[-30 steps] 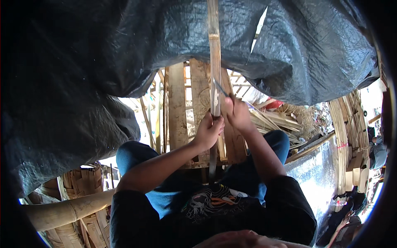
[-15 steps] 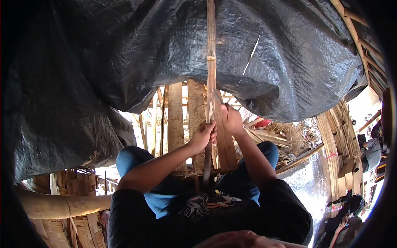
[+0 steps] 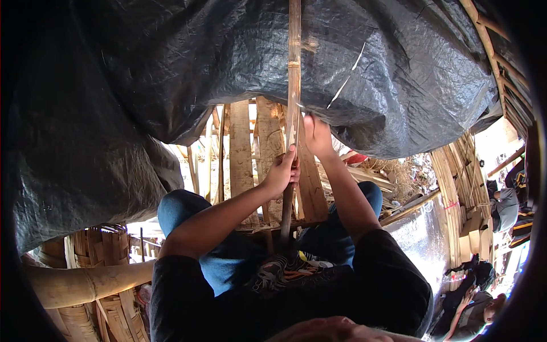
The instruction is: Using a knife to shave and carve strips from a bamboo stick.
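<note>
A long bamboo strip runs upright through the middle of the view, from the top edge down to between my knees. My left hand is closed around its lower part, thumb up along it. Just right of the strip and slightly higher, my right hand is closed on a knife. Only a bit of its thin grey blade shows, against the strip; the handle is hidden in my fist. Pale, freshly scraped wood shows on the strip above my left hand.
A black tarpaulin hangs across the front. Wooden planks stand beyond my hands. A thick bamboo pole lies at left, near woven bamboo panels. Split bamboo slats lean at right; another person sits at lower right.
My right hand has moved up along the bamboo strip with the knife. My left hand still grips the strip and sits slightly higher in the picture, as the whole view has shifted a little.
</note>
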`<state>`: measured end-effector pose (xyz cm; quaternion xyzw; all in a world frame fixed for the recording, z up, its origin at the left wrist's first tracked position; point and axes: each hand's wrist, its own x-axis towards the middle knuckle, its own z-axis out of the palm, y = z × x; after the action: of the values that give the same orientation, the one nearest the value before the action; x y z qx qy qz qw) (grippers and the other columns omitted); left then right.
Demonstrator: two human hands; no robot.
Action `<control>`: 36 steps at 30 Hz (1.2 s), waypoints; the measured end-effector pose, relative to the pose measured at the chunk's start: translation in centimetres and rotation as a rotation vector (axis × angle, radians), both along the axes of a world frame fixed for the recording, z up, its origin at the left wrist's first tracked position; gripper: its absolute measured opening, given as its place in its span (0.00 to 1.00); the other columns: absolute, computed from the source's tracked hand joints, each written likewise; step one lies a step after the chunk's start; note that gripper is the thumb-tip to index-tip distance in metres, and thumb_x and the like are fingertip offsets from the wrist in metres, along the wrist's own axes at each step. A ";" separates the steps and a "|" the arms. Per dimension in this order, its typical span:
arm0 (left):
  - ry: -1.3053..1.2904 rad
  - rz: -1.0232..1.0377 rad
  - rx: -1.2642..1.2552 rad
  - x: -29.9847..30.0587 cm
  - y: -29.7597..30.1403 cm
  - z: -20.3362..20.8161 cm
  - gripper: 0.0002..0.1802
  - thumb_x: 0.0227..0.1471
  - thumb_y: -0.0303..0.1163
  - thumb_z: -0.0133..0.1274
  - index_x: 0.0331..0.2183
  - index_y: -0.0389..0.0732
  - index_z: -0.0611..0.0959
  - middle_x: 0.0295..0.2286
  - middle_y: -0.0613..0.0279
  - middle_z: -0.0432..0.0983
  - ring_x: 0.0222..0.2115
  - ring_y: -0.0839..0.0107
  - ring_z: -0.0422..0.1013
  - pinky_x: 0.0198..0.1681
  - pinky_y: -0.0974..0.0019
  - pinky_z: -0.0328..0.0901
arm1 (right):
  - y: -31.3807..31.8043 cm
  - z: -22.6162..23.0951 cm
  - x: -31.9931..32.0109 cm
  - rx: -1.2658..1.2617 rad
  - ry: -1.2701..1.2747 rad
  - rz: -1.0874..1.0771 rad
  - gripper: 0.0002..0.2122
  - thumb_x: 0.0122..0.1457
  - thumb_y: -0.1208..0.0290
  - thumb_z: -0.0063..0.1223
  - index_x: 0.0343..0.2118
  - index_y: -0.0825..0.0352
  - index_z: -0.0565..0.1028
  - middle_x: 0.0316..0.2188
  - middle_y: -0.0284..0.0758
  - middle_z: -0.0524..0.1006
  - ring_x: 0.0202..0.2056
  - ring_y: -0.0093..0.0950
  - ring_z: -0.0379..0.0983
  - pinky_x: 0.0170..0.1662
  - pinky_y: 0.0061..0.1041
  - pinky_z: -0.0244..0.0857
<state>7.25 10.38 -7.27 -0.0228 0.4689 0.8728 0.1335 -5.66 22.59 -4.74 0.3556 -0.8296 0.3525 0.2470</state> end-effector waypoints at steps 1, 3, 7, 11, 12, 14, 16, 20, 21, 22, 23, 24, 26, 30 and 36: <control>-0.006 -0.012 -0.011 0.1 -0.2 0.2 0.31 0.58 0.66 0.39 0.23 0.46 0.67 0.13 0.76 0.52 0.12 0.80 0.53 0.18 0.70 0.58 | -0.4 0.5 -0.7 -0.032 -0.005 -0.013 0.16 0.67 0.60 0.37 0.34 0.70 0.70 0.21 0.53 0.71 0.27 0.55 0.71 0.29 0.47 0.62; 0.006 -0.033 0.000 0.0 -0.2 0.4 0.33 0.57 0.67 0.38 0.23 0.46 0.66 0.12 0.75 0.51 0.12 0.80 0.53 0.17 0.71 0.57 | -0.6 1.4 -0.2 -0.080 0.036 0.041 0.16 0.67 0.60 0.38 0.34 0.71 0.71 0.22 0.54 0.72 0.28 0.55 0.72 0.29 0.46 0.63; -0.037 -0.090 0.026 -0.2 -0.6 0.5 0.35 0.55 0.71 0.36 0.22 0.46 0.65 0.12 0.75 0.50 0.12 0.79 0.51 0.17 0.70 0.54 | -0.4 3.2 -0.8 0.047 0.076 0.034 0.17 0.67 0.59 0.38 0.35 0.70 0.72 0.18 0.50 0.72 0.23 0.53 0.72 0.26 0.46 0.64; -0.093 -0.117 0.033 0.1 -0.8 1.4 0.36 0.53 0.73 0.37 0.22 0.47 0.64 0.12 0.75 0.49 0.12 0.79 0.49 0.17 0.70 0.53 | -0.4 6.0 -1.9 0.099 0.049 -0.028 0.16 0.66 0.57 0.40 0.34 0.67 0.72 0.18 0.48 0.74 0.21 0.50 0.73 0.24 0.44 0.65; -0.090 -0.118 0.032 0.1 -0.9 1.4 0.36 0.53 0.73 0.37 0.22 0.47 0.64 0.12 0.75 0.49 0.12 0.79 0.49 0.17 0.70 0.53 | -0.1 6.4 -2.1 0.233 0.147 0.052 0.17 0.66 0.56 0.40 0.33 0.67 0.72 0.19 0.48 0.74 0.22 0.50 0.73 0.24 0.44 0.65; -0.103 -0.084 0.052 0.2 -0.9 1.3 0.37 0.51 0.73 0.40 0.21 0.45 0.65 0.12 0.72 0.52 0.11 0.78 0.51 0.15 0.70 0.53 | -0.4 7.6 -2.5 0.252 0.214 0.089 0.18 0.66 0.55 0.41 0.31 0.67 0.72 0.20 0.46 0.76 0.22 0.50 0.73 0.24 0.44 0.66; -0.092 -0.083 0.050 0.2 -0.6 1.2 0.37 0.52 0.72 0.40 0.21 0.45 0.65 0.12 0.72 0.52 0.11 0.78 0.51 0.15 0.70 0.53 | 0.1 8.2 -4.6 0.263 0.167 -0.061 0.17 0.64 0.54 0.43 0.33 0.66 0.73 0.20 0.45 0.76 0.21 0.48 0.74 0.24 0.43 0.67; -0.101 -0.076 0.068 0.5 -0.8 1.6 0.36 0.53 0.71 0.40 0.21 0.45 0.65 0.12 0.72 0.52 0.11 0.78 0.51 0.15 0.70 0.53 | -0.1 8.6 -2.6 0.430 0.349 0.121 0.19 0.65 0.53 0.41 0.33 0.66 0.73 0.17 0.46 0.75 0.22 0.48 0.75 0.24 0.45 0.67; -0.100 -0.088 0.064 0.4 -0.6 1.6 0.36 0.53 0.71 0.40 0.21 0.45 0.65 0.12 0.72 0.52 0.11 0.78 0.51 0.15 0.70 0.53 | 0.3 9.0 -3.1 0.394 0.242 0.027 0.19 0.65 0.52 0.40 0.33 0.65 0.73 0.16 0.46 0.75 0.22 0.47 0.75 0.25 0.45 0.68; -0.073 -0.101 0.066 0.3 -0.5 1.6 0.36 0.53 0.71 0.40 0.21 0.45 0.65 0.12 0.72 0.52 0.11 0.78 0.51 0.15 0.71 0.53 | 0.5 9.2 -4.4 0.335 0.203 -0.127 0.19 0.64 0.51 0.42 0.35 0.64 0.74 0.17 0.46 0.75 0.21 0.47 0.75 0.24 0.43 0.69; -0.048 -0.122 0.071 0.1 -0.1 1.7 0.36 0.53 0.71 0.40 0.21 0.45 0.65 0.12 0.72 0.52 0.11 0.78 0.51 0.16 0.71 0.53 | 1.0 9.5 -4.6 0.335 0.158 -0.175 0.19 0.64 0.51 0.42 0.35 0.64 0.75 0.17 0.46 0.75 0.21 0.47 0.75 0.24 0.44 0.69; -0.030 -0.139 0.051 -0.2 -0.1 1.5 0.36 0.52 0.72 0.39 0.22 0.46 0.65 0.13 0.73 0.49 0.13 0.77 0.48 0.18 0.69 0.52 | 1.0 9.9 -4.6 0.328 0.113 -0.227 0.19 0.64 0.51 0.42 0.35 0.64 0.75 0.17 0.46 0.75 0.20 0.47 0.75 0.23 0.44 0.68; -0.106 -0.083 0.060 0.2 -0.1 0.9 0.35 0.53 0.72 0.39 0.21 0.47 0.64 0.13 0.73 0.50 0.12 0.77 0.49 0.17 0.69 0.52 | 0.4 8.7 -2.6 0.484 0.239 -0.011 0.21 0.65 0.49 0.39 0.32 0.64 0.74 0.17 0.47 0.75 0.21 0.48 0.75 0.24 0.46 0.68; -0.066 -0.085 0.038 0.1 -0.8 0.4 0.35 0.53 0.72 0.38 0.22 0.48 0.64 0.13 0.74 0.50 0.12 0.77 0.50 0.17 0.69 0.52 | 0.2 7.7 -4.2 0.282 0.203 -0.094 0.24 0.66 0.47 0.35 0.30 0.64 0.74 0.15 0.44 0.74 0.19 0.46 0.74 0.23 0.42 0.69; -0.034 -0.059 -0.002 -0.1 -0.3 0.3 0.33 0.57 0.68 0.36 0.23 0.46 0.65 0.13 0.73 0.51 0.13 0.77 0.50 0.19 0.70 0.54 | 1.9 6.0 -0.7 0.312 0.335 0.060 0.23 0.65 0.49 0.39 0.26 0.67 0.73 0.12 0.43 0.71 0.18 0.45 0.73 0.20 0.42 0.67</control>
<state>7.15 10.11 -7.00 -0.0242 0.4679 0.8675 0.1671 -6.33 24.51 1.23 0.4678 -0.8104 0.1630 0.3127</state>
